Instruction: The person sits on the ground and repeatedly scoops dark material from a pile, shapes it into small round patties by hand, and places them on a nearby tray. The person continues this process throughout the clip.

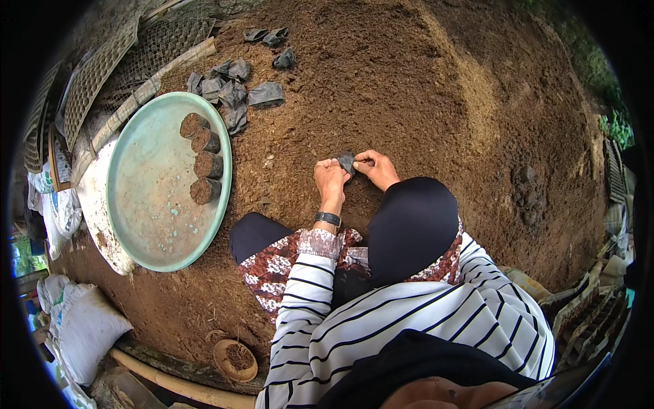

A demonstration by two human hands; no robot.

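Between my two hands is a small black plastic nursery bag (pixel 346 162), pinched at its edges above the dark soil (pixel 352 92). My left hand (pixel 330 179) grips its left side; a dark watch (pixel 328 219) is on that wrist. The thumb and fingers of my right hand (pixel 377 168) hold the right edge. How much soil is inside this bag cannot be seen. To the left, a round green plastic tray (pixel 148 204) carries several soil-filled black bags (pixel 208 165) in a row along its right side. More black bags (pixel 232 93), flat or crumpled, lie beyond the tray.
A bamboo pole (pixel 148 89) and seedling trays (pixel 99 82) border the far left. White sacks (pixel 87 327) sit at the lower left. A small round bowl (pixel 235 360) with brown matter stands behind me, near another bamboo pole (pixel 179 382). Stacked trays (pixel 582 312) are at the lower right.
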